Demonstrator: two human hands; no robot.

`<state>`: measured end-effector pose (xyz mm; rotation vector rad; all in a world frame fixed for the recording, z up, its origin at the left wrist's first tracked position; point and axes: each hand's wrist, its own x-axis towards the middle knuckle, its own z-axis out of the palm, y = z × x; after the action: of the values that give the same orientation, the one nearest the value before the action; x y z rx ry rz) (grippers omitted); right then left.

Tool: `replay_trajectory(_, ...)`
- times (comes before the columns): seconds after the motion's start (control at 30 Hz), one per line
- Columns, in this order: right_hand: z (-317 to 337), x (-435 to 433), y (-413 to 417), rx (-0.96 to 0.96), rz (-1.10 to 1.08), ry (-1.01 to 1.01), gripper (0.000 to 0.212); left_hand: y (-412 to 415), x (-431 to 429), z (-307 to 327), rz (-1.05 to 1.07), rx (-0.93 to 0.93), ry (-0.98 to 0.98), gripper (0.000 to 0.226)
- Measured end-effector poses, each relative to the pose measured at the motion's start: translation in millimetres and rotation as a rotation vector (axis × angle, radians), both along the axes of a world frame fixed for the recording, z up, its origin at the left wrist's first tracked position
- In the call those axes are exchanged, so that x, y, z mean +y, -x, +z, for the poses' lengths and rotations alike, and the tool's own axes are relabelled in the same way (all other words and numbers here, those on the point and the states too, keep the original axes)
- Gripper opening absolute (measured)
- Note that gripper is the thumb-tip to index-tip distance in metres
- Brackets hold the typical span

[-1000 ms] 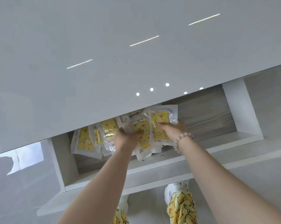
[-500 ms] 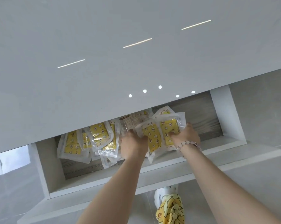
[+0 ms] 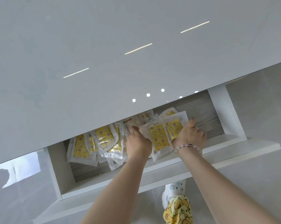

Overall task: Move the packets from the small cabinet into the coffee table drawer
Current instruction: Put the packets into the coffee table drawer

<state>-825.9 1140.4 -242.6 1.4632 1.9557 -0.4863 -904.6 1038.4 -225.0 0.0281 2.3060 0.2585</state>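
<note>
- The drawer (image 3: 104, 185) stands pulled out from under the glossy white table top (image 3: 104, 54), which hides its back part.
- Yellow-and-white packets (image 3: 104, 139) lie strewn over the drawer's grey wood-grain floor, from near the left wall to past the middle, overlapping each other.
- Nearest the left wall one packet lies flat. Just right of it a loose pile leans across itself, with clear wrappers on top.
- Right of the middle sits a stack (image 3: 159, 138) of packets, its lower end resting on the drawer's front edge.
- The left hand (image 3: 139, 143) lies against the stack's left side, back of the hand up. Its fingers reach in among the packets and are mostly hidden, so I cannot tell whether it holds any.
- The right hand (image 3: 191, 136) lies against the stack's right side, with the forefinger straight along the edge and the other fingers curled on the drawer floor. The thumb is out of sight, so I cannot tell if it pinches the stack.
- A bead bracelet (image 3: 188, 145) circles the right wrist, and a ring (image 3: 196, 127) shows on one finger.
- The right end of the drawer floor is bare up to the right wall.
- Below the drawer's front edge, a yellow duck-print leg (image 3: 178, 210) and a white shoe (image 3: 171, 189) stand on pale floor tiles.
</note>
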Motion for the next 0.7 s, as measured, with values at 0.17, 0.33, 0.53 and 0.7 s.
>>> replay_trajectory(0.17, 42.7, 7.8, 4.1, 0.038, 0.170, -0.046, 0.087, -4.5, 6.5, 36.5, -0.175, -0.059, 0.015, 0.055)
replay_trajectory(0.33, 113.9, 38.4, 2.5, 0.052, 0.427, -0.208, 0.055, 1.2, 7.6, 102.4, -0.451, -0.030, 0.025, 0.051)
replay_trajectory(0.53, 222.6, 41.1, -2.6, 0.120, 0.592, -0.176, 0.039, 23.2, -2.0, 215.4, -0.697, 0.222, 0.138, 0.038)
replay_trajectory(0.7, 328.3, 20.2, 29.6, 0.304, 0.861, -0.128, 0.041, 53.7, -27.4, 323.4, -0.596, 0.416, 0.127, 0.040)
